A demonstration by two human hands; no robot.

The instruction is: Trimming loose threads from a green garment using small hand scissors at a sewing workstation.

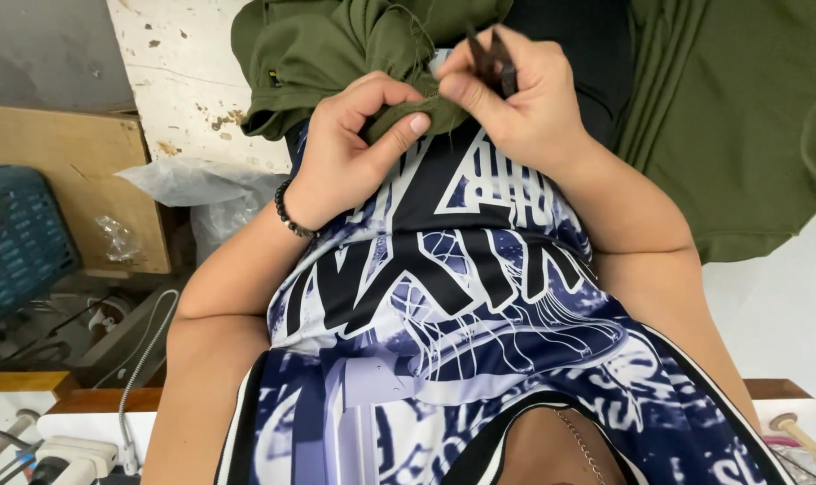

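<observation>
**Thread trimming in hand on the olive garment**

The left hand (350, 148) pinches a fold of the olive green garment (336, 45) against the person's lap, fingers clenched on the cloth. The right hand (516, 94) grips small dark thread snips (493, 58), their tips at the pinched fold. A loose thread (414, 36) shows just above, so trimming looks unfinished. More olive fabric (740, 117) lies spread at the right, a plastic bag (201, 184) at the left
</observation>
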